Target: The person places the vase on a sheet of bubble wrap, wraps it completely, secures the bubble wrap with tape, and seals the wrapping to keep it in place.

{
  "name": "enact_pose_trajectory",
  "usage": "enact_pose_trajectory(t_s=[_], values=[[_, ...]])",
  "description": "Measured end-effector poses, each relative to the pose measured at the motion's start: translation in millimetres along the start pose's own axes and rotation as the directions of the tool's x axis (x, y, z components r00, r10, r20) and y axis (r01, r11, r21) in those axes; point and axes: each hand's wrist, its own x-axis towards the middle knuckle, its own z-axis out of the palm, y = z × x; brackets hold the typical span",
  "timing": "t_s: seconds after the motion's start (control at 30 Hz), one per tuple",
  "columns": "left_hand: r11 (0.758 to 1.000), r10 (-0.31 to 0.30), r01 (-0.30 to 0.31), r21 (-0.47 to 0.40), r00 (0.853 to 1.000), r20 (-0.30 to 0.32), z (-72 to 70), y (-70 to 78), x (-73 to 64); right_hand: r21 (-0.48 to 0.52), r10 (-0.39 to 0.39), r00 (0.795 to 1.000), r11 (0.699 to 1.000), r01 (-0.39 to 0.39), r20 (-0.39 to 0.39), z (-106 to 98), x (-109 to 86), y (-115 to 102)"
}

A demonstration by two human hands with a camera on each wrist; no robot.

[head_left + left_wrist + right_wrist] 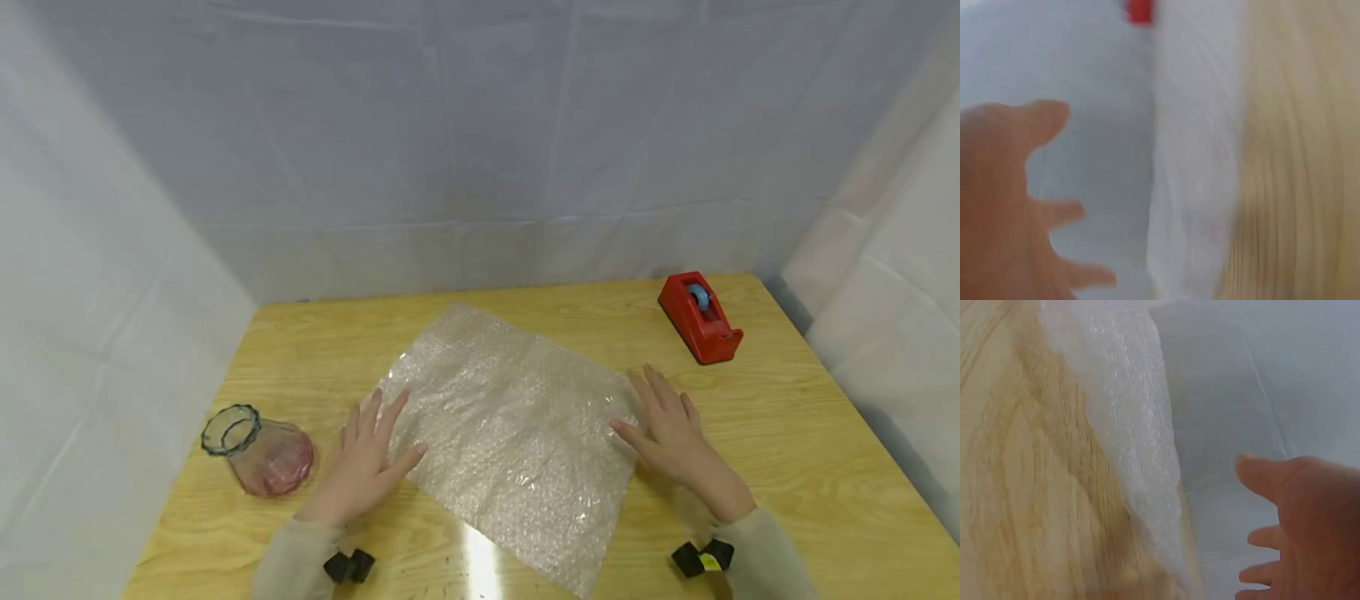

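Observation:
A sheet of clear bubble wrap [510, 417] lies spread at an angle on the wooden table. My left hand [363, 467], fingers spread and straight, is at the sheet's left edge and holds nothing. At the right corner my right hand [678, 442] is likewise spread, its thumb and fingertips overlapping the wrap in the head view. Left of my left hand a glass vase [270, 458] lies on its side, pink at the base with a wavy bluish rim. The right wrist view shows the bubble wrap [1129, 419] beyond my open palm [1316, 531].
A red tape dispenser [699, 321] with a blue roll stands at the table's back right. White sheeting [480, 150] hangs behind the table and along both sides. The wooden tabletop [810, 467] extends to the right of my right hand.

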Motion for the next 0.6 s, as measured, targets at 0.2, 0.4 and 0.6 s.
enact_pose_trajectory(t_s=[0.2, 0.4, 0.6], values=[[0.769, -0.262, 0.255, -0.586, 0.962, 0.074, 5.4, 31.9, -13.3, 0.192, -0.036, 0.999, 0.981, 0.032, 0.015, 8.3, 11.7, 14.8], [0.261, -0.415, 0.281, -0.924, 0.896, 0.155, 16.2, 56.2, -35.7, 0.238, 0.010, 0.999, 0.971, -0.019, 0.039, 18.1, 28.3, 30.7], [0.056, -0.375, 0.220, -0.974, 0.909, 0.184, 22.5, 65.3, -42.6, 0.177, 0.042, 0.998, 0.984, -0.033, -0.048, 17.4, 46.0, 37.2]])
